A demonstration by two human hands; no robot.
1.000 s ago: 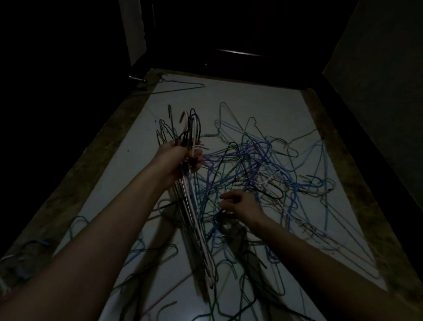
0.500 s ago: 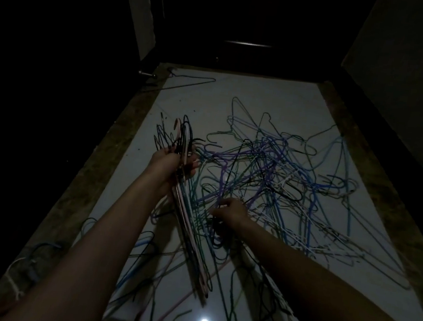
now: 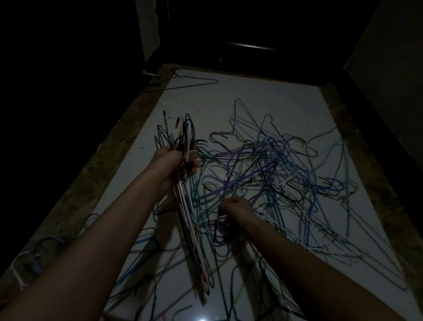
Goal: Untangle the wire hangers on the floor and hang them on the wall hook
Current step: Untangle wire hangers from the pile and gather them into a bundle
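**A dim hallway in a home**

A narrow strip of glossy pale floor (image 3: 238, 102) runs between dark walls to a dark door (image 3: 248, 26) at the far end. A door stop (image 3: 151, 74) sticks out at the left edge. Coloured wire hangers (image 3: 270, 173) lie tangled across the floor, household clutter.

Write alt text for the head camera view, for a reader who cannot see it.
In a dim room, a person's left hand grips a bundle of wire hangers by the necks, hooks up, while the right hand reaches into a tangled pile of coloured hangers on the pale floor.
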